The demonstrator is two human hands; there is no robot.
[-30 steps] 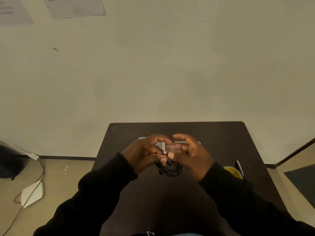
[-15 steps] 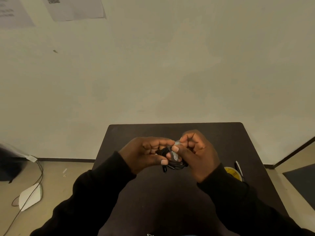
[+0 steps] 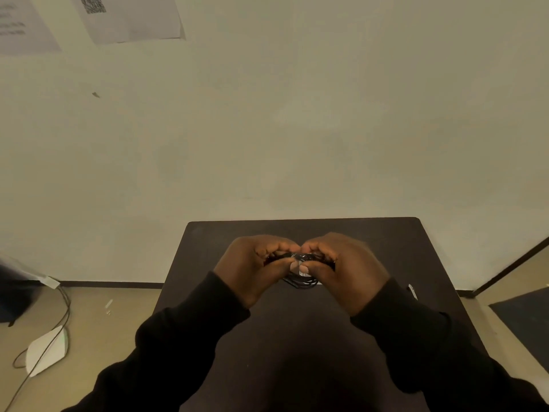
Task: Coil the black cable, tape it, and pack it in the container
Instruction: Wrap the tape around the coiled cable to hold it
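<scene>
Two sheets of paper (image 3: pixel 130 17) hang on the pale wall (image 3: pixel 297 114) at the upper left, and below them, on the floor at the far left, a white flat device (image 3: pixel 46 350) lies with a thin cord (image 3: pixel 64 304) running past it. Moving toward the middle, a dark table (image 3: pixel 297 337) stands against the wall, and both black-sleeved arms reach over it from the near edge. Left hand (image 3: pixel 252 266) is curled closed, fingers folded over the top and thumb pressing from beneath, clamped on the left end of the black cable (image 3: pixel 300 282), which is bunched into a small coil held up off the tabletop between the two hands. Where the thumbs meet at the centre of the bundle, a shiny strip of clear tape (image 3: pixel 301 270) crosses the strands, and a few loops sag below the grip. Right hand (image 3: pixel 347 269) mirrors the left, its fingers curled shut on the right end of the coil, knuckles nearly touching those of the other hand. Farther right, near the table's edge and just past the right sleeve, a slim white pen-like object (image 3: pixel 413 291) lies on the surface, partly hidden by the arm.
</scene>
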